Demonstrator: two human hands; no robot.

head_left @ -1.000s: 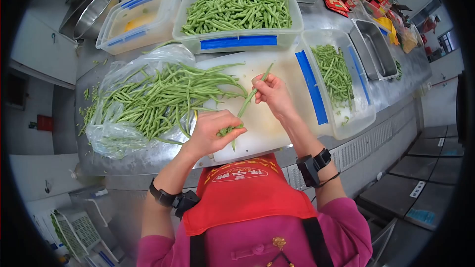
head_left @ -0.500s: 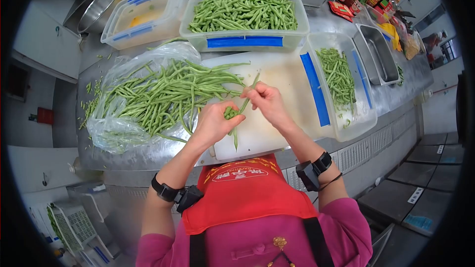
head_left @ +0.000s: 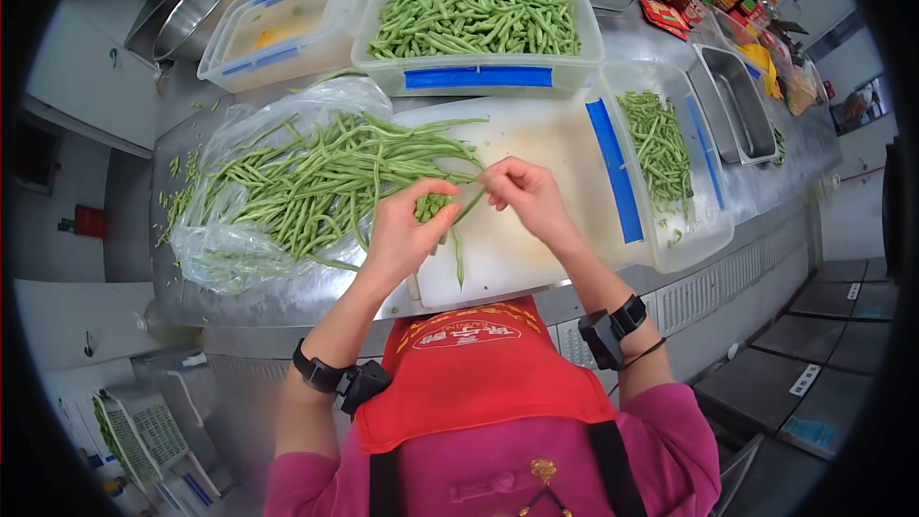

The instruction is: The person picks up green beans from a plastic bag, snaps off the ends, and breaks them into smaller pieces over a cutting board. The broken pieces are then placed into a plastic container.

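Fingers (head_left: 433, 199) of left hand (head_left: 407, 230) clamp a bean bundle (head_left: 431, 208) — right hand (head_left: 525, 196) pinches one bean (head_left: 468, 206) beside it, over the board (head_left: 536, 144), keeping trimmed pieces gathered.

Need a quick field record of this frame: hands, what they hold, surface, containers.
left hand: closed around a bunch of short green bean pieces
right hand: pinching one long green bean at its end
surface: white plastic cutting board on a steel counter
raw pile: whole green beans on a clear plastic bag, left of the board
containers: large clear tub of trimmed beans behind the board; second clear tub on the right, partly filled
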